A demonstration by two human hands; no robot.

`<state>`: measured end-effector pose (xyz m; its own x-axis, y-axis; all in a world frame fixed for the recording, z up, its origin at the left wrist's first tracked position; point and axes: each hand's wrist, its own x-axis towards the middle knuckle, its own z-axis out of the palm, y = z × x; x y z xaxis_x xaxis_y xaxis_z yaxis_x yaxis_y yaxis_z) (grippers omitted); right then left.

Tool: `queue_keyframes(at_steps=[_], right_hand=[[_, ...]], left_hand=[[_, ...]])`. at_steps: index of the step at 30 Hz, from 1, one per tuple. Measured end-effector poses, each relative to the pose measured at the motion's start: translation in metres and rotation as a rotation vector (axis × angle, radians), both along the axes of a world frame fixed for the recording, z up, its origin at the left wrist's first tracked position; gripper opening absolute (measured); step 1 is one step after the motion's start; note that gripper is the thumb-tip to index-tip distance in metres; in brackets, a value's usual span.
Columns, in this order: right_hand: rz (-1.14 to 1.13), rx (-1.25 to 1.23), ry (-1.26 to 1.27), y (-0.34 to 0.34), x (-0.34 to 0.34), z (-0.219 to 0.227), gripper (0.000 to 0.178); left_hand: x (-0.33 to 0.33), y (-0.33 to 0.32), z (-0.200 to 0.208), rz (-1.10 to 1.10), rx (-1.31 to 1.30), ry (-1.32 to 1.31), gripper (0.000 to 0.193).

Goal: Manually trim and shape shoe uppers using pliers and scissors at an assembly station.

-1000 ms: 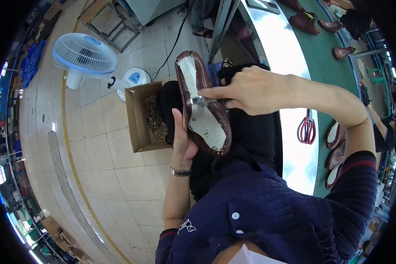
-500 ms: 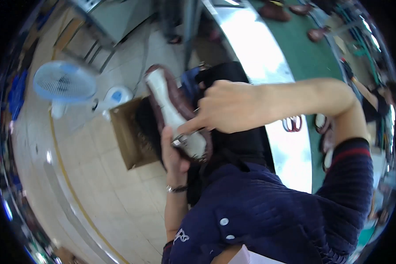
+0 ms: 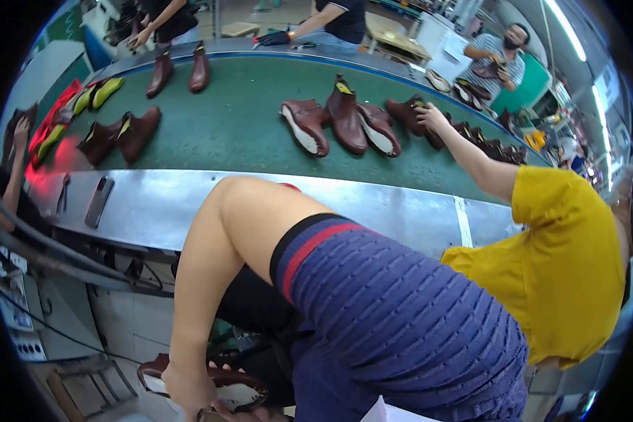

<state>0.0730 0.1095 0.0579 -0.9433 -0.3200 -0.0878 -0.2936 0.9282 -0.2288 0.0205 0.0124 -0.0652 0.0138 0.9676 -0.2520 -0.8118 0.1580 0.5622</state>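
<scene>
Head view | left hand (image 3: pixel 252 415): clasped around brown shoe (image 3: pixel 240 380) | right hand (image 3: pixel 190 389): over pale sole (image 3: pixel 238 397), grip unclear

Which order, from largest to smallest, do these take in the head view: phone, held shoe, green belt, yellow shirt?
1. Green belt
2. Yellow shirt
3. Held shoe, judged by its visible part, since some is hidden
4. Phone

Brown-and-white shoe (image 3: pixel 240 394); green surface (image 3: pixel 235 119)
</scene>
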Motion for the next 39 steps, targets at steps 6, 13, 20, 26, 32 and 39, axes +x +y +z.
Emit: queue_keyframes(at_steps=[6, 13, 20, 26, 32, 39], right_hand=[[-0.157, 0.045, -0.014, 0.005, -0.016, -0.019, 0.043], [-0.157, 0.05, -0.025, 0.007, -0.001, -0.024, 0.042], [-0.143, 0.063, -0.034, 0.022, 0.008, -0.022, 0.041], [-0.144, 0.065, -0.047, -0.005, 0.046, -0.015, 0.04], [-0.047, 0.019, -0.047, -0.016, 0.085, -0.002, 0.039], [-0.091, -0.207, -0.263, 0.007, 0.079, 0.059, 0.033]], left_hand=[[-0.029, 0.091, -0.013, -0.178, 0.034, -0.024, 0.065], [-0.065, 0.124, -0.058, -0.204, 0.026, -0.043, 0.064], [-0.054, 0.116, -0.039, -0.217, 0.026, -0.062, 0.062], [-0.011, 0.101, -0.007, -0.24, 0.016, -0.083, 0.06], [0.118, 0.111, 0.049, -0.164, -0.039, -0.096, 0.058], [0.039, -0.08, 0.007, 0.598, -0.359, 0.142, 0.045]])
